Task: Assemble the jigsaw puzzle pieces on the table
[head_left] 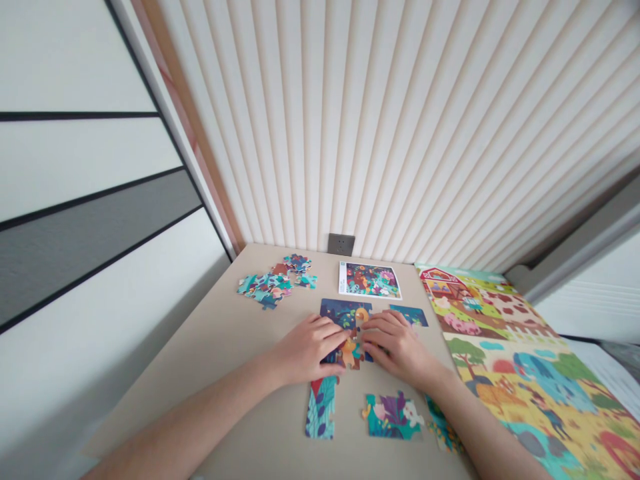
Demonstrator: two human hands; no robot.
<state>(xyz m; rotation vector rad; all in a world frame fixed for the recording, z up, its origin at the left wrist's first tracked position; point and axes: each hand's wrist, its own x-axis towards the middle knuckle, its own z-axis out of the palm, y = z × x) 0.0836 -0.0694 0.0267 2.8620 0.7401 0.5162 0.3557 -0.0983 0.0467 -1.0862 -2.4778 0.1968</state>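
Observation:
A partly joined jigsaw section (345,308), dark blue with an orange animal, lies on the table between my hands. My left hand (311,348) rests on its left side, fingers stretched over it and thumb lower down, apart from them. From the right, my right hand (397,343) has its bent fingers and thumb at a puzzle piece (361,316) with an orange curl on it; the fingers partly cover where it meets the section. Below the left hand is a joined teal strip (321,410) with a red top. Another dark blue corner section (414,315) lies partly behind the right hand.
Loose puzzle pieces (267,288) are heaped at the back left. A picture card (370,280) lies near the wall socket (341,244). A joined purple-and-teal section (393,416) is in front; a green section (443,427) sits partly under my right forearm. Large farm and safari puzzles (500,360) cover the right side.

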